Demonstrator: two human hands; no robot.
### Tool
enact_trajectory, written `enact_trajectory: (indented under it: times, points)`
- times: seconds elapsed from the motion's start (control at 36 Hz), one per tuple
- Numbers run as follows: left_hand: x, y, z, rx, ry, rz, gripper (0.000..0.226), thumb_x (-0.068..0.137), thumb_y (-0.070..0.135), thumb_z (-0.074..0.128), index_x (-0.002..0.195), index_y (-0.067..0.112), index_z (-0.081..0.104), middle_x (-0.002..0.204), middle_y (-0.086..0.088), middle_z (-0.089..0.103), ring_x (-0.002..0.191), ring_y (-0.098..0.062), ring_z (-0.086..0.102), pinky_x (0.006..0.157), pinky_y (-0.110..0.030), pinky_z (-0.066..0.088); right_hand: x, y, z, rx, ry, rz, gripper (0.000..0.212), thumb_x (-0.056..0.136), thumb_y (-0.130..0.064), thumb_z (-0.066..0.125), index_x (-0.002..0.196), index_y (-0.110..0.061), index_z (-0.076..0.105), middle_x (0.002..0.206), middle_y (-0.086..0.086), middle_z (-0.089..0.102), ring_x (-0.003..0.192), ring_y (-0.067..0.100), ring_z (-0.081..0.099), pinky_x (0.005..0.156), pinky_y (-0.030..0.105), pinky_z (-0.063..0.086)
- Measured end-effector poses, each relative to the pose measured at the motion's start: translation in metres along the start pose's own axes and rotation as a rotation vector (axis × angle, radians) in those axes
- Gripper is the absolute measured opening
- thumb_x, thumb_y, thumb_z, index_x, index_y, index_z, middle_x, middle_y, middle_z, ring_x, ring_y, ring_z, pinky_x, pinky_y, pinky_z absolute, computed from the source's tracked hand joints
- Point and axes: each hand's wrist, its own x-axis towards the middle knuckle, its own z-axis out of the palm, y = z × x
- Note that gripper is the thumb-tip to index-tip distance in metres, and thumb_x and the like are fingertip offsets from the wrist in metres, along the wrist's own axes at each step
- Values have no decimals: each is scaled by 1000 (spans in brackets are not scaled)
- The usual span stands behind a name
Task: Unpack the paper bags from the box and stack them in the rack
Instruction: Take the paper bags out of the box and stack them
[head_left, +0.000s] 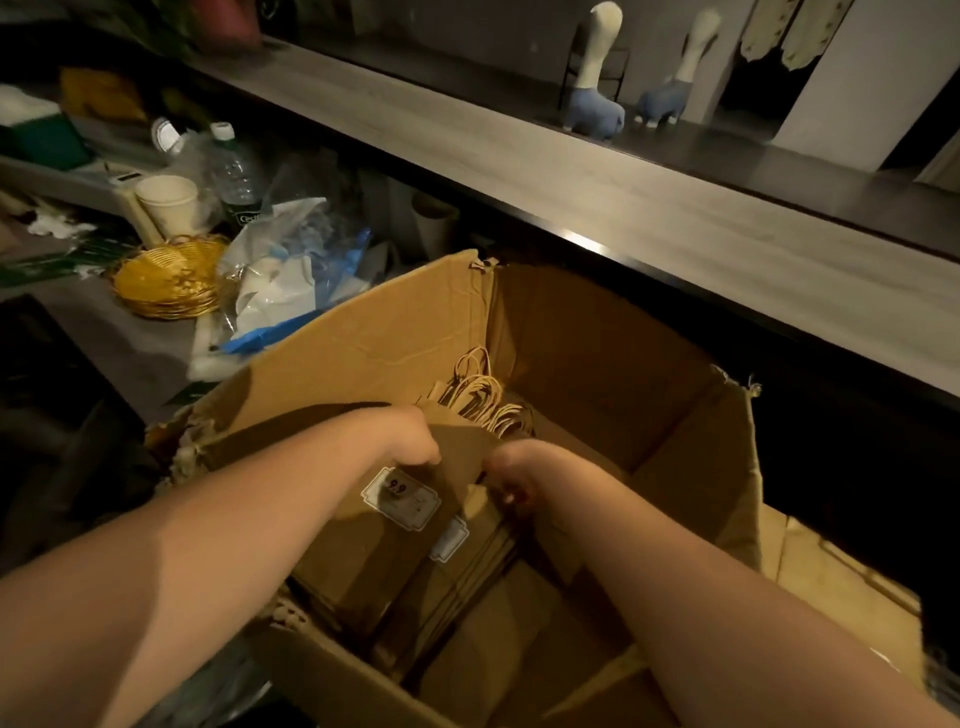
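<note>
An open cardboard box (597, 332) fills the middle of the head view, flaps standing up. Inside lies a bundle of flat brown paper bags (384, 551) with white printed labels and twisted paper handles (480, 392) at the far end. Both of my arms reach down into the box. My left hand (410, 436) grips the upper left side of the bundle, fingers curled over its edge. My right hand (511, 475) grips the bundle's right edge, fingers tucked down beside the bags and partly hidden. No rack is in view.
A long dark counter (571, 171) runs diagonally behind the box, carrying two blue-and-white figurines (597, 98). Left of the box stand a yellow woven basket (166, 280), a paper cup (169, 202), a water bottle (236, 171) and crumpled plastic wrapping (291, 270).
</note>
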Motion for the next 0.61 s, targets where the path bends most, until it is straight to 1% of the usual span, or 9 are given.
enact_trajectory:
  times: [0.03, 0.08, 0.17, 0.19, 0.25, 0.31, 0.36, 0.44, 0.61]
  points:
    - [2, 1, -1, 11, -7, -19, 57, 93, 31, 59, 139, 1, 43, 134, -16, 52, 117, -32, 54, 99, -39, 48, 2, 7, -2, 4, -7, 24, 36, 102, -30, 39, 126, -8, 53, 120, 14, 59, 102, 24, 60, 97, 35, 48]
    - [4, 2, -3, 59, -14, -63, 56, 97, 29, 55, 140, -1, 38, 138, -19, 48, 119, -32, 54, 98, -38, 49, 2, 17, -4, -1, 1, 36, 37, 101, -30, 44, 128, -7, 53, 129, 13, 57, 119, 27, 57, 100, 36, 46]
    - [6, 2, -3, 155, -82, -100, 44, 100, 23, 48, 137, -2, 45, 139, -17, 50, 117, -28, 55, 100, -33, 44, 6, 23, -6, 0, 26, 17, 40, 98, -30, 49, 131, -8, 50, 125, 13, 58, 107, 26, 59, 87, 35, 50]
    - [5, 1, -2, 165, -104, -110, 43, 100, 22, 49, 136, -1, 47, 141, -16, 50, 121, -27, 54, 100, -32, 44, 8, 24, -5, 7, 29, 23, 41, 98, -31, 49, 133, -8, 49, 124, 13, 59, 104, 25, 59, 84, 34, 50]
    - [3, 1, 1, 215, -137, -123, 48, 102, 23, 45, 143, -2, 39, 149, -18, 40, 133, -30, 45, 104, -34, 40, 12, 25, -7, 33, 28, 45, 41, 99, -31, 48, 133, -8, 49, 124, 13, 60, 110, 25, 61, 87, 34, 51]
    - [2, 2, 3, 254, -143, -128, 51, 104, 24, 40, 148, 0, 28, 155, -18, 29, 138, -31, 37, 108, -35, 37, 12, 27, -9, 59, 23, 48, 39, 99, -29, 47, 131, -7, 50, 129, 13, 58, 118, 27, 58, 95, 35, 49]
    - [1, 3, 5, 263, -153, -136, 55, 104, 27, 41, 149, -1, 25, 155, -19, 28, 137, -32, 37, 109, -36, 37, 10, 28, -10, 60, 25, 25, 35, 100, -27, 46, 129, -7, 51, 131, 13, 56, 121, 29, 57, 100, 37, 49]
    - [3, 0, 6, 254, -156, -141, 58, 103, 30, 42, 148, -2, 25, 154, -19, 29, 137, -32, 38, 109, -36, 37, 5, 29, -12, 42, 30, 1, 34, 100, -25, 46, 129, -7, 51, 128, 13, 55, 117, 29, 57, 98, 38, 49]
    - [7, -5, 11, 191, -221, -151, 66, 101, 35, 47, 150, 0, 21, 157, -18, 24, 141, -33, 32, 114, -40, 32, 6, 30, -13, 32, 29, -2, 34, 100, -26, 46, 129, -8, 51, 131, 13, 54, 119, 28, 55, 98, 36, 48]
